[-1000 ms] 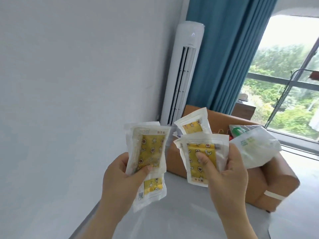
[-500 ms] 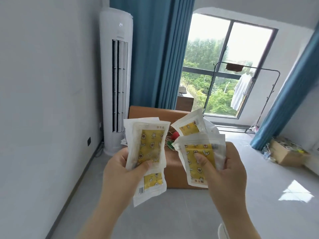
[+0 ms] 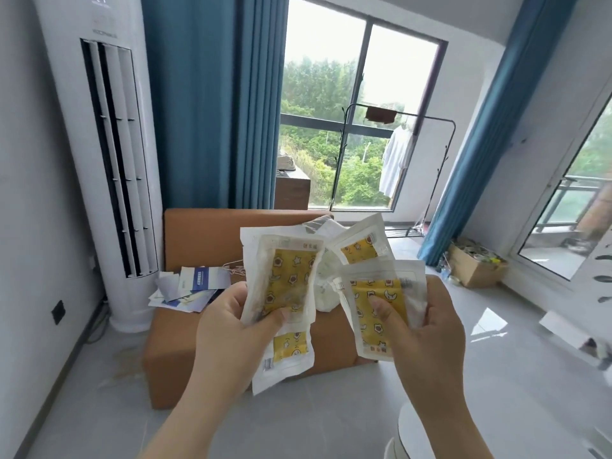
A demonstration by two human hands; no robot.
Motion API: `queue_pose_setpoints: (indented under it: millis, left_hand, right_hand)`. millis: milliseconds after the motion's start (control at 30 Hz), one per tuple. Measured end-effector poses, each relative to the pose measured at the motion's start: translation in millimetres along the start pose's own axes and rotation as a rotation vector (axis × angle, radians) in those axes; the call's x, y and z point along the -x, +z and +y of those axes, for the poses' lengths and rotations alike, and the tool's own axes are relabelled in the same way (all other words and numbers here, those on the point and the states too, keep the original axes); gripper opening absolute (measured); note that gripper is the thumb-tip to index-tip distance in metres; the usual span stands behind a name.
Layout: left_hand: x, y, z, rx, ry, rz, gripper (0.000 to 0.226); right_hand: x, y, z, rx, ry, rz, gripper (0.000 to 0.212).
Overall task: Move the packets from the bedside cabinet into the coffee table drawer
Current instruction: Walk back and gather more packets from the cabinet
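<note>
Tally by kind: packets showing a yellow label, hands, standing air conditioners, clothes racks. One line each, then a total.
Packets showing a yellow label: 4
Hands: 2, left hand and right hand, each gripping 2 of those packets
Standing air conditioner: 1
Clothes rack: 1
Total: 8

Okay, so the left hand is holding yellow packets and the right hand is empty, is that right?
Not quite. The left hand does hold yellow packets, but the right hand is not empty. The head view shows it gripping its own bunch of packets, thumb on the front one.
</note>
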State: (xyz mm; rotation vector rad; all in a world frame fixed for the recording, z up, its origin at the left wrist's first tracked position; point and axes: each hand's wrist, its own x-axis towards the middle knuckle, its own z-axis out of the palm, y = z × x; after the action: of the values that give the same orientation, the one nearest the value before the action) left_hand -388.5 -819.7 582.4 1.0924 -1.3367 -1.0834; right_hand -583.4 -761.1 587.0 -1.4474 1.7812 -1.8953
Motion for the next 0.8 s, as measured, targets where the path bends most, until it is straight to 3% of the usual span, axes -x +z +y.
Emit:
queue_pose_setpoints:
  millis: [400,800]
  left_hand:
    - [-157,142,-18,0.019,0.035,-0.162,0.026]
    - [-346,256,-59,0.036,-0.020,-0.405,0.024]
  right_hand:
    - [-160,-13,94,0.089,0.033,0.096,0.032]
    - [-297,21,206,0.285,0.165,0.265,0.026]
